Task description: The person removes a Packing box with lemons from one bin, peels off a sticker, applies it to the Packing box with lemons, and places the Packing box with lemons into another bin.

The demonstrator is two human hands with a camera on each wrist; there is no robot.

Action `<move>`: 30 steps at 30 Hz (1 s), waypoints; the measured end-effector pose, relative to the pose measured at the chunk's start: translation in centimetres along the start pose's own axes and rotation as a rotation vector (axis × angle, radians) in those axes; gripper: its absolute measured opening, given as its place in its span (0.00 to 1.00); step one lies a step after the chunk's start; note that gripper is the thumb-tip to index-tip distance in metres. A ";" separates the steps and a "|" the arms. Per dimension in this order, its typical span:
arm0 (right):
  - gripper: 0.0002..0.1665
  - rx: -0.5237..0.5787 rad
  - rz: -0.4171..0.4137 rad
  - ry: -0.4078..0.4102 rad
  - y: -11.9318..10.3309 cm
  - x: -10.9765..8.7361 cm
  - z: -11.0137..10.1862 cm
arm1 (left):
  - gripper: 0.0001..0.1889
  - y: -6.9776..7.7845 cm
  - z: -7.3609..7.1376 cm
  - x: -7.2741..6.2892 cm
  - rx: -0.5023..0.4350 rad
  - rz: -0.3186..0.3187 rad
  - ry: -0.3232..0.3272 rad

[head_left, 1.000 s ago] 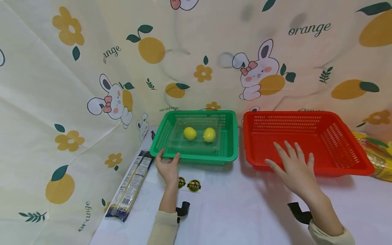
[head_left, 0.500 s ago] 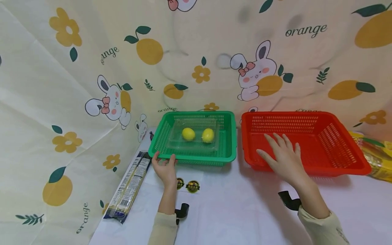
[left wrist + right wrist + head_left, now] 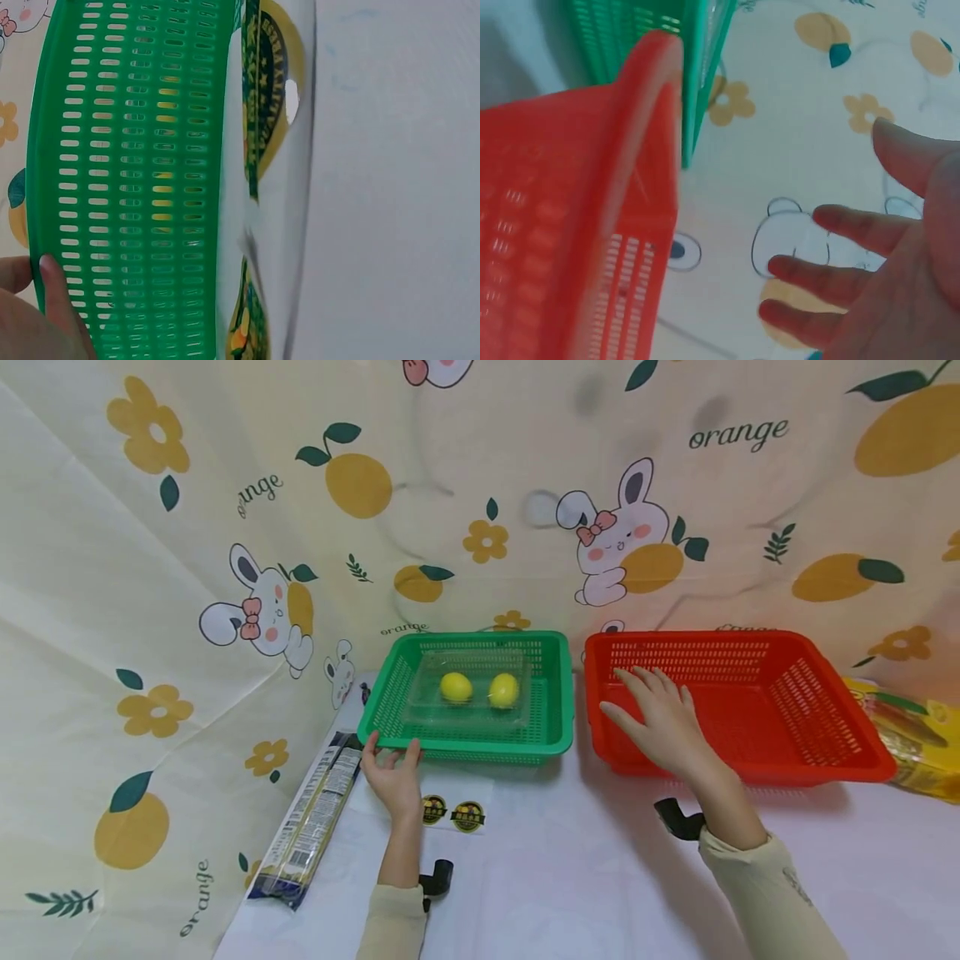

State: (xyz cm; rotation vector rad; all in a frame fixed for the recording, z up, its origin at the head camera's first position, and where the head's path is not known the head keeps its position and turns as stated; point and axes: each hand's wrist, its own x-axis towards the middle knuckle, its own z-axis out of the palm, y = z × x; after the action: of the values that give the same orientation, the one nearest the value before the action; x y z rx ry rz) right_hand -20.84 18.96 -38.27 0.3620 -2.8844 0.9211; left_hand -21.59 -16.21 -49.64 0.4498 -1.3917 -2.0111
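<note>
My left hand (image 3: 393, 781) holds the front left rim of a green plastic basket (image 3: 480, 748); in the left wrist view its thumb (image 3: 58, 296) lies against the slotted outer wall. Inside that basket is a clear plastic box (image 3: 427, 714). Two yellow lemons, one on the left (image 3: 456, 687) and one on the right (image 3: 503, 691), show within the box's outline. My right hand (image 3: 667, 727), palm down with fingers spread, hovers over the left part of a red plastic basket (image 3: 795, 652) and grips nothing. The right wrist view shows these fingers (image 3: 810, 270) apart from the red rim.
A long printed packet (image 3: 311, 818) lies left of the green basket. Two round dark stickers sit on a sheet (image 3: 480, 793) in front of it. A yellow packet (image 3: 911, 735) is partly behind the red basket's right end. A patterned cloth (image 3: 450, 460) hangs close behind both baskets.
My right hand has moved left and slightly away from me over the red basket. The left hand keeps its hold on the green rim. The whole head view has shifted slightly.
</note>
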 end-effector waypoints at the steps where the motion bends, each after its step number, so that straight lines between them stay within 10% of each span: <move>1: 0.41 0.026 -0.009 -0.002 -0.2 0.5 0.1 | 0.36 0.0 0.0 0.0 -0.003 0.002 -0.001; 12: 0.43 0.430 -0.065 -0.218 -2.1 7.0 1.4 | 0.37 0.3 0.1 0.0 0.015 -0.006 -0.002; 30: 0.39 0.512 0.100 -0.278 -3.5 13.3 5.1 | 0.32 -0.2 0.2 -0.3 -0.005 -0.001 -0.017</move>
State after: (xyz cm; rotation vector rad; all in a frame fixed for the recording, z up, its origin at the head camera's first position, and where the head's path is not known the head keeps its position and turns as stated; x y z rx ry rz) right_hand -32.87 10.66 -38.33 0.4111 -2.8831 1.7608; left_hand -21.52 -15.81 -49.75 0.4328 -1.3966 -2.0235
